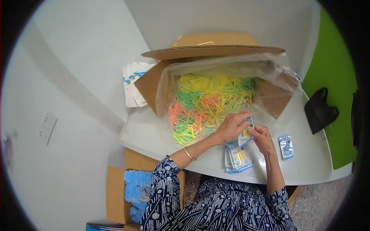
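Note:
Between my two hands is a small clear packet [245,137] with blue printed edges and yellow sticks showing inside. My left hand [231,128] has its fingers closed at the packet's upper part. From the other side my right hand [263,139] pinches its edge with thumb and fingers. Just below lies a small pile of similar packets [239,158] on the white table [148,129]. One more packet [286,148] rests apart, to the right of my right hand. Beyond my hands an open cardboard box [283,92] lined with clear plastic holds many thin yellow, green and pink sticks [212,102].
White printed cards or bags [133,90] stand behind the box's left side. A black plastic bag [320,109] hangs by the green panel [339,77] at the right. Below the table's left edge, another carton [115,192] contains many blue packets [135,186].

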`<state>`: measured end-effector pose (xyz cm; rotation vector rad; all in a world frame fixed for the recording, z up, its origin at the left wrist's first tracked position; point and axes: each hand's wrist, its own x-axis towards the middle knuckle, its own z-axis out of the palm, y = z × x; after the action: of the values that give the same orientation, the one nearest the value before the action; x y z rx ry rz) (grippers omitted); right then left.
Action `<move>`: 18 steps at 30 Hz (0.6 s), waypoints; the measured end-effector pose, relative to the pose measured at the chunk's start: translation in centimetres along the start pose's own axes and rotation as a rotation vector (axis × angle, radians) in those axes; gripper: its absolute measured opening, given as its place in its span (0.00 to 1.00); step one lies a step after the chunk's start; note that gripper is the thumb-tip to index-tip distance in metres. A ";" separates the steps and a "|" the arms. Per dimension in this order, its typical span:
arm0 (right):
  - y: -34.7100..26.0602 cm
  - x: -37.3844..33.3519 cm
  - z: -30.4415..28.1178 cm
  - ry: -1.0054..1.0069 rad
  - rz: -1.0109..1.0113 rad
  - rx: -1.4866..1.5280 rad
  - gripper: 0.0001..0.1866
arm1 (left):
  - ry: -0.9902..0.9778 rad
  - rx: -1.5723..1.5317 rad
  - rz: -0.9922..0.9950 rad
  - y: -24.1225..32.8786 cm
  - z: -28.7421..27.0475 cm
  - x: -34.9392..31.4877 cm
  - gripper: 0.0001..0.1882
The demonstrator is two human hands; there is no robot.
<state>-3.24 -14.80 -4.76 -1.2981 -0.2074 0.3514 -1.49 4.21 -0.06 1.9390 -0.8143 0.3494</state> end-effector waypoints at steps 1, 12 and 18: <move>-1.2 -0.3 1.1 -0.024 0.000 -0.048 0.10 | -0.044 -0.049 -0.080 0.3 -0.7 -0.2 0.15; -0.7 -1.2 0.9 0.069 0.165 -0.417 0.09 | -0.063 -0.176 0.004 -2.5 0.9 -1.7 0.17; -0.8 -1.8 0.1 0.262 0.182 -0.531 0.17 | -0.014 -0.276 0.021 -3.3 4.1 -1.6 0.19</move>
<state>-4.84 -15.54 -3.87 -1.8786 0.0469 0.2850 -0.84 2.30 -5.21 1.6783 -0.8456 0.2233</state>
